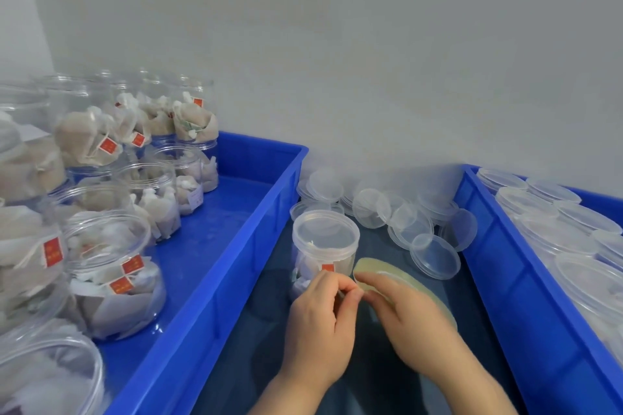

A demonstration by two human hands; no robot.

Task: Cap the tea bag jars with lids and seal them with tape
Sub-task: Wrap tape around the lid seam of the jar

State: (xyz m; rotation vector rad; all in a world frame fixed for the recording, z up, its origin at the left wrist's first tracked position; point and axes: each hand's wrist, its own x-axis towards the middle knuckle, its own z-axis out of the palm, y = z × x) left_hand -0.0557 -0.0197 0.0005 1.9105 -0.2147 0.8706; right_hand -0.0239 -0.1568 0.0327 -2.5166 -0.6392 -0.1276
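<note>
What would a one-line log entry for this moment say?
stage: tape prep | left hand: pinches tape end | right hand: holds tape roll | jar: lid on | loose lids: behind jar

A capped jar [323, 239] stands on the bench [387, 381] between two bins. The left bin [263, 212] holds jars [114, 266], some stacked. Loose lids [397, 212] lie behind the capped jar, by the wall [337, 60]. The right bin [505, 263] holds more lids [553, 209]. The tape [404, 283] sits just right of the capped jar, held between the left hand [320, 320] and right hand [408, 310].
</note>
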